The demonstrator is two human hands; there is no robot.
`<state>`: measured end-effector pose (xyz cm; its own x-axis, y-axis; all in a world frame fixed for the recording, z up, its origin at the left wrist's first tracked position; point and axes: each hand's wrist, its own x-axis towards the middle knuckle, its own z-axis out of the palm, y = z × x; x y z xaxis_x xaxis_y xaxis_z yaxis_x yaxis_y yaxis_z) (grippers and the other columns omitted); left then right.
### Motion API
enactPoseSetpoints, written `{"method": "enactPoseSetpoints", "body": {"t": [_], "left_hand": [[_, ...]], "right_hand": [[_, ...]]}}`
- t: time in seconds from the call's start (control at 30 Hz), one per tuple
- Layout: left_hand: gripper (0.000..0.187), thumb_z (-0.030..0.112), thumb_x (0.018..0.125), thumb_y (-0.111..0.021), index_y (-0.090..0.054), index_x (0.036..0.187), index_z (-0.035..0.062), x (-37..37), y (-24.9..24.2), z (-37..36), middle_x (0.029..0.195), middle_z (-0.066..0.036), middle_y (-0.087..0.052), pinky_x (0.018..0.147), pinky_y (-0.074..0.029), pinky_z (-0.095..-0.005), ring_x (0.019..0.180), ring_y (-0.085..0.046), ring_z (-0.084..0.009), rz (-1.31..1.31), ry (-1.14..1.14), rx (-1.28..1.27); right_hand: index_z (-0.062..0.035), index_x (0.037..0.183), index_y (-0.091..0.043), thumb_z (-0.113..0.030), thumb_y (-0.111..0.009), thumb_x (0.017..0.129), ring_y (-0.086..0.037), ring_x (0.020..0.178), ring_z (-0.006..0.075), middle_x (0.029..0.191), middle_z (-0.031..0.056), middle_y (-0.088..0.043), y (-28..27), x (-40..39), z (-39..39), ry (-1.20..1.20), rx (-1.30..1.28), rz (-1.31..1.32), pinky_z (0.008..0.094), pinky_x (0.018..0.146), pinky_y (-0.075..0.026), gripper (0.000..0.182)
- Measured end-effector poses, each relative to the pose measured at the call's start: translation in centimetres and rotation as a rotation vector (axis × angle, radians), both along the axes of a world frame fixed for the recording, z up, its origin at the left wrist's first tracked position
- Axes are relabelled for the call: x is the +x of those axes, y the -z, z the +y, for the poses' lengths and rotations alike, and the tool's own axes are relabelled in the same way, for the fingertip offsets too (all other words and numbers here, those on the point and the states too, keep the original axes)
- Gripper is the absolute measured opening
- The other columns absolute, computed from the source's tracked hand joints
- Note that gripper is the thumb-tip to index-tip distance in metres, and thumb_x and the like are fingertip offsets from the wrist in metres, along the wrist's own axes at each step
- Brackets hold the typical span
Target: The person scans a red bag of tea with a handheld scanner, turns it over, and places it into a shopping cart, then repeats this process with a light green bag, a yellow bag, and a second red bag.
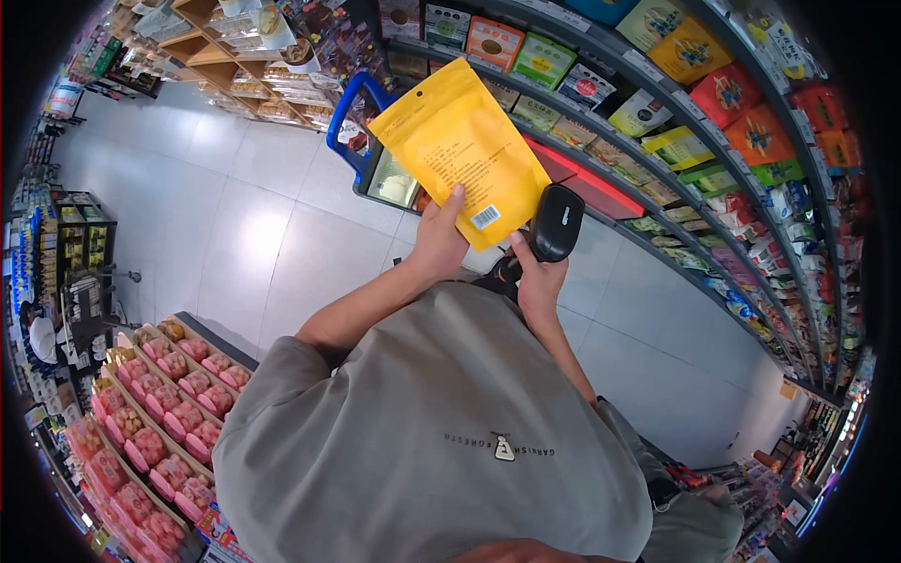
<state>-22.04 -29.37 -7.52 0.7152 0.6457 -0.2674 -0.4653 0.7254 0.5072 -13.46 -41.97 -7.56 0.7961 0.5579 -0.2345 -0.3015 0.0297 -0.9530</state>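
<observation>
A yellow stand-up pouch (469, 141) is tilted in front of me, its printed back with a barcode label facing up. My left hand (441, 235) is closed on its lower left edge, the thumb lying on the printed side. In my right hand (540, 281) is a black handheld barcode scanner (557, 222), its rounded head pointing up beside the pouch's lower right corner. The right thumb reaches that bottom corner of the pouch. Behind the pouch, partly hidden, stands a shopping basket with a blue handle (343, 131) and goods inside.
Shelves (648, 70) of colourful pouches curve along the right and top. Pink-lidded tubs (164, 399) fill a display at lower left. A wooden rack (249, 84) of packaged goods stands at upper left. Pale floor tiles (253, 206) lie between them, and a person (42, 333) is at far left.
</observation>
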Motion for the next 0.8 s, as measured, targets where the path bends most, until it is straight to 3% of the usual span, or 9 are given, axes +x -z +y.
{"method": "enactPoseSetpoints", "body": {"t": [0.1, 0.2, 0.23, 0.33, 0.5, 0.6, 0.67, 0.8], "left_hand": [[0.037, 0.023, 0.100, -0.046, -0.042, 0.130, 0.0013, -0.3, 0.4, 0.8, 0.125, -0.010, -0.054, 0.095, -0.046, -0.0349, 0.113, -0.055, -0.0189, 0.000, -0.060, 0.034], [0.036, 0.023, 0.100, -0.046, -0.043, 0.129, 0.0003, -0.8, 1.9, 1.3, 0.123, -0.010, -0.056, 0.093, -0.047, -0.0333, 0.111, -0.056, -0.0178, 0.084, -0.109, 0.200], [0.036, 0.023, 0.100, -0.046, -0.043, 0.129, 0.0003, -1.0, 2.1, 1.5, 0.123, -0.010, -0.056, 0.093, -0.047, -0.0333, 0.111, -0.056, -0.0178, 0.086, -0.118, 0.196], [0.036, 0.023, 0.100, -0.046, -0.044, 0.128, -0.0002, -1.1, 2.5, 1.5, 0.122, -0.010, -0.056, 0.093, -0.047, -0.0321, 0.110, -0.057, -0.0169, 0.115, -0.127, 0.172], [0.035, 0.024, 0.100, -0.047, -0.049, 0.125, -0.0008, -1.1, 3.2, 0.9, 0.118, -0.008, -0.059, 0.089, -0.047, -0.0289, 0.106, -0.058, -0.0139, 0.169, -0.088, 0.213], [0.035, 0.025, 0.100, -0.048, -0.052, 0.122, -0.0011, -1.1, 2.9, 0.4, 0.115, -0.007, -0.061, 0.087, -0.046, -0.0275, 0.103, -0.058, -0.0124, 0.153, -0.083, 0.231], [0.035, 0.026, 0.100, -0.048, -0.052, 0.121, -0.0014, -1.2, 2.9, 0.3, 0.114, -0.007, -0.061, 0.087, -0.046, -0.0274, 0.103, -0.058, -0.0122, 0.163, -0.085, 0.262], [0.035, 0.026, 0.100, -0.047, -0.052, 0.122, -0.0019, -1.4, 3.4, 0.3, 0.115, -0.007, -0.061, 0.088, -0.046, -0.0276, 0.102, -0.058, -0.0120, 0.183, -0.085, 0.312]], "right_hand": [[0.0016, 0.094, -0.064, -0.006, -0.073, 0.080, -0.060, 0.078, 0.0111, 0.085, 0.0041, -0.065, -0.8, 0.8, -1.1, -0.030, -0.102, -0.152, 0.0260, 0.072, -0.047, 0.019], [0.0008, 0.094, -0.065, -0.008, -0.073, 0.077, -0.060, 0.079, 0.0123, 0.088, 0.0042, -0.067, -4.1, 1.3, -3.1, -0.333, -0.198, -0.286, 0.0278, 0.075, -0.048, 0.021], [0.0008, 0.094, -0.065, -0.008, -0.073, 0.077, -0.060, 0.079, 0.0123, 0.088, 0.0042, -0.067, -5.2, 1.4, -3.4, -0.343, -0.200, -0.287, 0.0278, 0.075, -0.048, 0.021], [0.0020, 0.094, -0.063, -0.015, -0.078, 0.074, -0.062, 0.081, 0.0148, 0.088, 0.0100, -0.068, -5.7, 1.9, -4.2, -0.743, -0.282, -0.315, 0.0299, 0.075, -0.048, 0.030], [0.0023, 0.095, -0.062, -0.017, -0.078, 0.073, -0.063, 0.078, 0.0158, 0.083, 0.0114, -0.068, -5.6, 0.7, -3.5, -0.794, -0.249, -0.278, 0.0312, 0.073, -0.049, 0.033], [0.0028, 0.094, -0.062, -0.018, -0.077, 0.073, -0.063, 0.074, 0.0153, 0.081, 0.0108, -0.068, -5.6, 0.7, -3.3, -0.834, -0.363, -0.244, 0.0306, 0.070, -0.049, 0.032], [0.0026, 0.093, -0.062, -0.018, -0.076, 0.074, -0.063, 0.072, 0.0146, 0.080, 0.0101, -0.068, -5.5, 0.7, -3.4, -0.836, -0.426, -0.087, 0.0301, 0.069, -0.050, 0.031], [0.0021, 0.093, -0.062, -0.017, -0.075, 0.074, -0.063, 0.071, 0.0141, 0.079, 0.0094, -0.068, -5.2, 0.7, -3.6, -0.827, -0.390, -0.136, 0.0298, 0.068, -0.050, 0.029]]}}
